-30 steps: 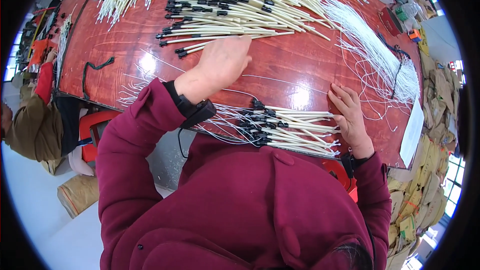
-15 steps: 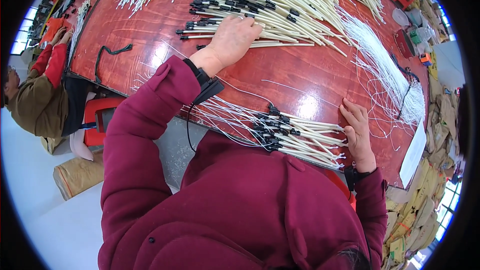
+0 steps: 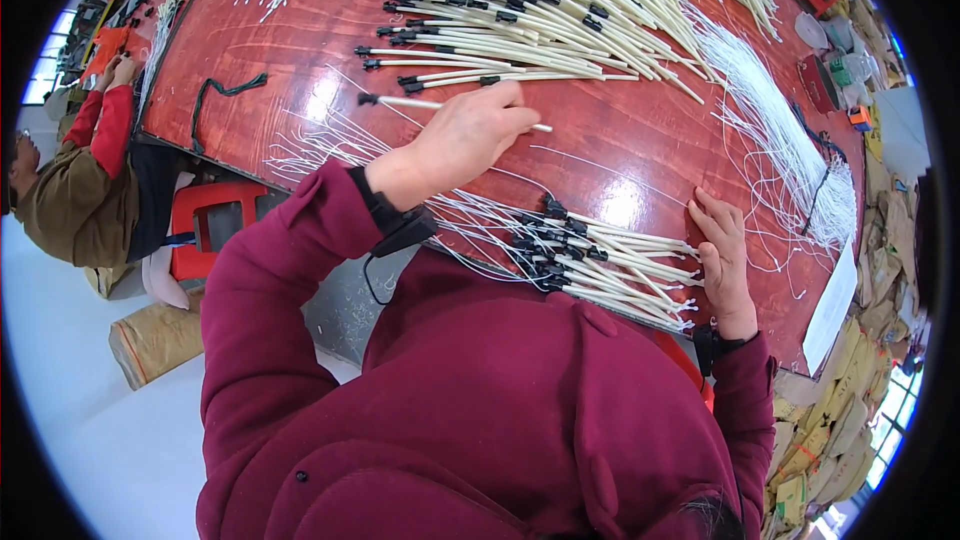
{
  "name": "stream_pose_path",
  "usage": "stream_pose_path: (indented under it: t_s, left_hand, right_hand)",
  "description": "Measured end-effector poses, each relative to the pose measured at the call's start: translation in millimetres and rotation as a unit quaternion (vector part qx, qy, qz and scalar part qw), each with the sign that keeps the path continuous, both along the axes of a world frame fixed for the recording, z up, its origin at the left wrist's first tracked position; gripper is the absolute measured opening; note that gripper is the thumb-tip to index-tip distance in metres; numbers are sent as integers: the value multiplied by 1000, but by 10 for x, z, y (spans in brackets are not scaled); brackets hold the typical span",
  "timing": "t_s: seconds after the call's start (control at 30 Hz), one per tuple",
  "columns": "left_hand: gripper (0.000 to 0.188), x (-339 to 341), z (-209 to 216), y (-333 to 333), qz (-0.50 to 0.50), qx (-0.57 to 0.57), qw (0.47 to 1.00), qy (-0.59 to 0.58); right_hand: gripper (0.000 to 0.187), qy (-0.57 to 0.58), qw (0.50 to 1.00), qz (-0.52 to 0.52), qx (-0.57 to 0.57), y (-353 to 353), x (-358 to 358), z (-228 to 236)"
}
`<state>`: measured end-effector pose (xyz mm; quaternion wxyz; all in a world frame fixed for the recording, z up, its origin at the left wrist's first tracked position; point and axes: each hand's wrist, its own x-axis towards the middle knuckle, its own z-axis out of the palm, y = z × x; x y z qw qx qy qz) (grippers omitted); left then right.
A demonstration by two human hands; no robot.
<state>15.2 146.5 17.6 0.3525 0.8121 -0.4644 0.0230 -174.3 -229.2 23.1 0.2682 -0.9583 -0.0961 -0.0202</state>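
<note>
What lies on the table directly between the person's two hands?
In the head view, a thin white cord lies on the red tabletop between the left hand and the right hand.

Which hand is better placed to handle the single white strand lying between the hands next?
Probably the right hand: its fingertips are right by the white strand, whereas the left hand appears occupied with a cream tube.

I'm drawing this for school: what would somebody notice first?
Probably the big heap of black-tipped cream rods, at the far side of the red table. Then the bundle of white strings on the right. Nearer, in front of the heap, the left hand holds one cream rod.
</note>
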Motion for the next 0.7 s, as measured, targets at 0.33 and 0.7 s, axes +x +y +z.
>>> stream_pose_path:
  t_s: [0.33,0.7]
  left_hand:
    - [8,-118,-29,186,56,92,993,57]
    - [8,-172,34,170,58,93,991,76]
  right_hand:
    - [66,-13,1000,-17,18,-4,4,-23]
    - [58,3,1000,-5,-14,-15,9,-8]
